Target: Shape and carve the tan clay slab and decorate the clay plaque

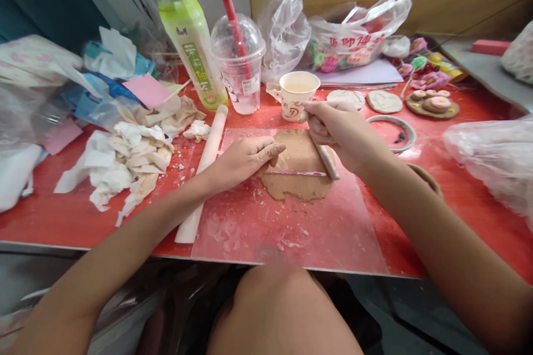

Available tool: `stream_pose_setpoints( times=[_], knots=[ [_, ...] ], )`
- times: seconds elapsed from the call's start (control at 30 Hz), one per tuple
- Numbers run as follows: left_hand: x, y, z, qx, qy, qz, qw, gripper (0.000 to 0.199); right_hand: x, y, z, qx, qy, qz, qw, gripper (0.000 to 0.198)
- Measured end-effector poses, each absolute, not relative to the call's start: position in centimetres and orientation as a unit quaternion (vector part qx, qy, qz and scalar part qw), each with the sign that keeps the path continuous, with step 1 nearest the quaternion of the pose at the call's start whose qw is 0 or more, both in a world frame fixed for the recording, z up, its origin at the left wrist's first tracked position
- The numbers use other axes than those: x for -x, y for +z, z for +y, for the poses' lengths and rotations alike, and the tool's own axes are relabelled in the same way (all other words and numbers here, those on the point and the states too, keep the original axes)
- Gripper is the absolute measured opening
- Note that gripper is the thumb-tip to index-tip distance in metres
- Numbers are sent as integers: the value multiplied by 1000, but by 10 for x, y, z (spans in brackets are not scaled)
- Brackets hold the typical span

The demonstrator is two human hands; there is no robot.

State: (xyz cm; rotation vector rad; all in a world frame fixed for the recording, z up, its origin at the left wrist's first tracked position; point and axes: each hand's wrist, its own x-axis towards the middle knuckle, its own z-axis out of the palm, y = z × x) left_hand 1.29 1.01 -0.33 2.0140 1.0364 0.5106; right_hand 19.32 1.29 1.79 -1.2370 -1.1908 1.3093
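A flat brown clay slab [291,152] with a ragged lower edge lies on a clear plastic sheet [283,233]. My left hand [259,156] is at the slab's left edge, thumb pressed against curled fingers; what it may hold is hidden. Above the slab's upper right corner, beside the paper cup [297,91], my right hand [331,122] is closed in a pinch, and I cannot make out anything in it. A thin pink-and-white strip [296,173] lies across the clay. Along the slab's right side runs a greyish rod-like piece [327,161], its upper end behind my right hand.
A pale rolling pin [212,141] lies left of the sheet, near crumpled tissues [129,158]. Behind stand a drink bottle [194,39] and a domed plastic cup [241,80]. To the right are a tape roll [410,136], pale clay discs [385,102] and a plastic bag [495,155].
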Motion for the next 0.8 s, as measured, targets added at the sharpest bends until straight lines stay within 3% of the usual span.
stream_pose_setpoints(
  times=[0.23, 0.43, 0.6, 0.8],
  knots=[
    [-12, -10, 13, -772, 240, 405, 427, 7, -192, 19, 13, 508, 537, -485, 468, 40],
    [-14, -5, 12, -726, 232, 411, 500, 17, -193, 17, 12, 507, 536, -493, 461, 39],
    [-15, -2, 13, -731, 274, 419, 463, 17, -193, 18, 12, 513, 535, -488, 460, 36],
    [-16, -4, 15, -667, 286, 439, 530, 34, -192, 19, 12, 513, 531, -493, 460, 38]
  ],
)
